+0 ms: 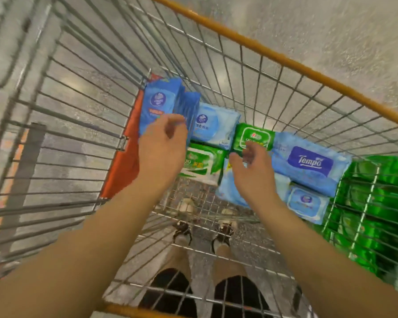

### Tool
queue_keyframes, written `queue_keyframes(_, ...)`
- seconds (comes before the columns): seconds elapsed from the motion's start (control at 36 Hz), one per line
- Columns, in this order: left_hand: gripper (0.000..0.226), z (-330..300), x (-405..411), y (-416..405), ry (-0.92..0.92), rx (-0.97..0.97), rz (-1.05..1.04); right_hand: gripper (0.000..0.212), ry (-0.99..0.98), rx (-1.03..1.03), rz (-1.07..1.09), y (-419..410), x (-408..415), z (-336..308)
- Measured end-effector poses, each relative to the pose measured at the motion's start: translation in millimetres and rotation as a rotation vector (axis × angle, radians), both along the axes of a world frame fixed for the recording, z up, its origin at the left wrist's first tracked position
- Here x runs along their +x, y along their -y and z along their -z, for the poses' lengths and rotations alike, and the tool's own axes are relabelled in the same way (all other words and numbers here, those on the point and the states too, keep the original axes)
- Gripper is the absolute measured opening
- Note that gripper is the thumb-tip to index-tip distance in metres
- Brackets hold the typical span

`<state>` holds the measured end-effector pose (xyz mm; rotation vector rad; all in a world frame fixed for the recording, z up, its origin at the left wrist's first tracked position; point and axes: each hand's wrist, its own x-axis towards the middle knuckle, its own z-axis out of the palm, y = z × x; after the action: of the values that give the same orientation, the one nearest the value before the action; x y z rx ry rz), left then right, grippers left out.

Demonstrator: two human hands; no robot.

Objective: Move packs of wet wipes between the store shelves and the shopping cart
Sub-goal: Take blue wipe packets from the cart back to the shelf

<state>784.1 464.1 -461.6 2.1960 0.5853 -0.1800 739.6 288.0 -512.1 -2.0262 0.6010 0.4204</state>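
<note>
I look down into a wire shopping cart (216, 45) with an orange rim that holds several wet wipe packs. My left hand (162, 145) reaches in, its curled fingertips pinching the near edge of a dark blue pack (157, 102) that stands upright at the far left corner. My right hand (254, 173) has thumb and fingers closed on the near edge of a small green pack (254, 134), which lies tilted on the others. A blue Tempo pack (310, 162), a pale blue pack (213, 125) and a larger green pack (200, 162) lie around it.
Another pale blue lidded pack (305, 201) sits near the right wall. Green packages (377, 203) are stacked outside the cart on the right. An orange panel (122, 166) lines the left wall. My legs and shoes (182, 230) show through the mesh on the grey floor.
</note>
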Motion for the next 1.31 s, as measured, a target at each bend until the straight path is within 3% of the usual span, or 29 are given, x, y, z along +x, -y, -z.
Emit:
queue_keyframes(0.11, 0.023, 18, 21, -30, 0.175, 0.074, -0.085, 0.051, -0.080, 0.196, 0.053, -36, 29, 7)
queue_keyframes(0.31, 0.046, 56, 31, -49, 0.071, 0.084, -0.043, 0.065, -0.211, 0.350, 0.055, -79, 67, 26)
queue_keyframes(0.44, 0.048, 44, 27, -43, -0.021, 0.199, 0.075, 0.103, -0.264, 0.320, 0.030, -94, 84, 33)
queue_keyframes(0.56, 0.048, 52, 26, -47, -0.004, 0.263, 0.139, 0.105, -0.298, 0.422, 0.015, -103, 92, 32)
queue_keyframes(0.64, 0.050, 51, 26, -48, -0.016, 0.213, 0.095, 0.140, -0.303, 0.431, 0.055, -117, 98, 38)
queue_keyframes(0.69, 0.060, 48, 26, -47, -0.018, 0.125, 0.045, 0.151, -0.304, 0.414, 0.108, -124, 100, 54)
queue_keyframes(0.75, 0.068, 44, 27, -45, -0.004, 0.078, 0.026, 0.151, -0.303, 0.391, 0.136, -130, 101, 63)
queue_keyframes(0.97, 0.054, 48, 29, -33, -0.068, 0.050, -0.022, 0.141, -0.312, 0.372, 0.267, -144, 105, 92)
queue_keyframes(1.06, 0.055, 45, 30, -33, -0.070, 0.011, -0.071, 0.142, -0.282, 0.333, 0.285, -149, 102, 73)
queue_keyframes(1.19, 0.029, 45, 32, -42, -0.173, -0.126, -0.223, 0.127, -0.214, 0.294, 0.254, -155, 98, 55)
queue_keyframes(1.31, 0.040, 43, 32, -42, -0.216, -0.159, -0.188, 0.114, -0.208, 0.340, 0.310, -156, 97, 58)
